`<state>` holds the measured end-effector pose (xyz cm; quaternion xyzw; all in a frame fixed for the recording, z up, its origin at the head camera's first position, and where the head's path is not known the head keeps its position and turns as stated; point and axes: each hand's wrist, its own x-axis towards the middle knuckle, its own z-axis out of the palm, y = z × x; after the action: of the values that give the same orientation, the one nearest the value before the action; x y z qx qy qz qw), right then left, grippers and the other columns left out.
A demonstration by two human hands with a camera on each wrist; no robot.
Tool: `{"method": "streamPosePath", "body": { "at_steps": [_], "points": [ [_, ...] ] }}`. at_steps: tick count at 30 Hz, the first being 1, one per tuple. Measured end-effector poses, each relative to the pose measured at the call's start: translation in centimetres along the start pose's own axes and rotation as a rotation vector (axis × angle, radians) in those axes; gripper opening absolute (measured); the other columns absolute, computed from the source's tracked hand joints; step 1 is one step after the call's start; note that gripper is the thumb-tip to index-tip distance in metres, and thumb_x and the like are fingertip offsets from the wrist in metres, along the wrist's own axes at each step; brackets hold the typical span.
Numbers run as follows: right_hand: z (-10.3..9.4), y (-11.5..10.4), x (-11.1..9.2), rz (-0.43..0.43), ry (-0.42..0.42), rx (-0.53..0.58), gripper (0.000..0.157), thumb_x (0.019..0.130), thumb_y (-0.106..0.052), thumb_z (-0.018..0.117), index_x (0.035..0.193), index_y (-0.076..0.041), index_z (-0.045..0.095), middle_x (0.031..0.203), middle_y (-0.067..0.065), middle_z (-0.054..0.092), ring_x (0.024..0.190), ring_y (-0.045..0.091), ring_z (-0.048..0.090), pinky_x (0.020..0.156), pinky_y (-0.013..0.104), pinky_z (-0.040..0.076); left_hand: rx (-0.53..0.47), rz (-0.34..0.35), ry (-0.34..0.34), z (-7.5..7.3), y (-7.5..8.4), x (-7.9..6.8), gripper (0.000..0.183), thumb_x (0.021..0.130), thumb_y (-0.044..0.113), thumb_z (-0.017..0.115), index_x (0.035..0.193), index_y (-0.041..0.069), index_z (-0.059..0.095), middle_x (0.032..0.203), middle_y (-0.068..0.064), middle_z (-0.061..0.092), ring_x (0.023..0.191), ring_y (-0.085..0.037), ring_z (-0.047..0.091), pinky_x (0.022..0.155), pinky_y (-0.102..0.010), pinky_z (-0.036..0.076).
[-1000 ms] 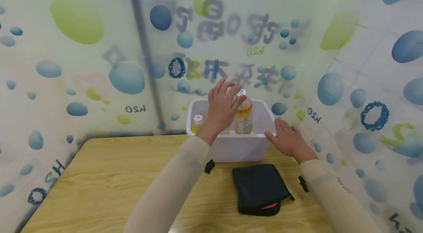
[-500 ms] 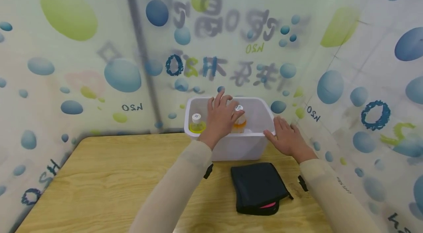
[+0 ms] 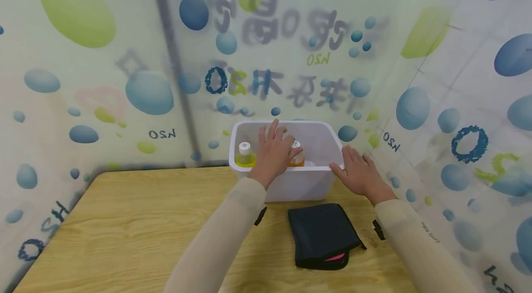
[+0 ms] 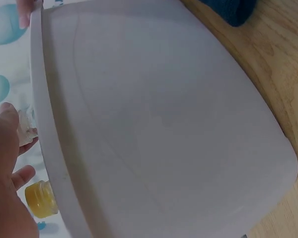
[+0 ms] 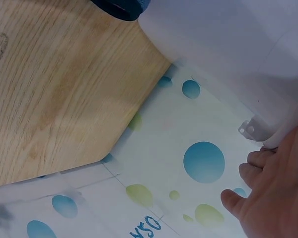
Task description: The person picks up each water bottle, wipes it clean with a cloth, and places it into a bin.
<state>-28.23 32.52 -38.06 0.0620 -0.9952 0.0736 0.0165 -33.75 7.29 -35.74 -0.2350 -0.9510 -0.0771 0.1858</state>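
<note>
In the head view, my left hand reaches over the front rim of a white plastic bin. Its thumb and fingers pinch the neck of a clear bottle of orange drink with a white cap, most of it hidden by the bin wall. The left wrist view shows that bottle's neck between thumb and fingers. To the left inside the bin stands a bottle of yellow liquid, also white-capped. At the bin's front right corner, my right hand grips the rim, thumb on top and fingers outside.
A dark zip pouch with a pink item peeking out lies in front of the bin. Wooden tabletop extends to the left. Patterned wall sheets rise close behind the bin and along the right.
My left hand has lowered the orange bottle from above the rim down into the bin. The right hand stays on the bin's corner. The view has shifted slightly.
</note>
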Motion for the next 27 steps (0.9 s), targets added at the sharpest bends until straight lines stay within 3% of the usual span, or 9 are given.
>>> {"method": "streamPosePath", "body": {
  "at_steps": [15, 21, 27],
  "points": [
    [0.2, -0.3, 0.7, -0.013, -0.001, 0.016, 0.086, 0.100, -0.061, 0.027, 0.154, 0.004, 0.012, 0.161, 0.025, 0.014, 0.148, 0.043, 0.016, 0.117, 0.064, 0.011, 0.092, -0.019, -0.117, 0.3, -0.7, 0.5, 0.049, 0.100, 0.058, 0.036, 0.138, 0.029, 0.046, 0.157, -0.007, 0.029, 0.153, -0.028, 0.002, 0.121, -0.056, 0.008],
    [-0.2, -0.6, 1.1, -0.023, 0.002, 0.067, 0.086, 0.100, -0.061, 0.031, 0.153, 0.005, 0.016, 0.158, 0.027, 0.022, 0.145, 0.046, 0.023, 0.114, 0.067, 0.015, 0.111, -0.042, -0.165, 0.0, -1.1, 0.5, 0.051, 0.100, 0.058, 0.033, 0.139, 0.029, 0.048, 0.160, -0.006, 0.025, 0.154, -0.028, -0.002, 0.121, -0.056, 0.006],
    [-0.3, 0.2, 1.4, -0.054, 0.016, 0.126, 0.085, 0.098, -0.064, 0.032, 0.155, -0.003, 0.015, 0.153, 0.025, 0.035, 0.138, 0.046, 0.036, 0.109, 0.067, 0.027, 0.073, -0.049, -0.143, -0.8, -1.9, 0.1, 0.048, 0.101, 0.056, 0.035, 0.139, 0.030, 0.048, 0.159, -0.005, 0.025, 0.153, -0.027, -0.001, 0.121, -0.056, 0.006]
  ]
}}
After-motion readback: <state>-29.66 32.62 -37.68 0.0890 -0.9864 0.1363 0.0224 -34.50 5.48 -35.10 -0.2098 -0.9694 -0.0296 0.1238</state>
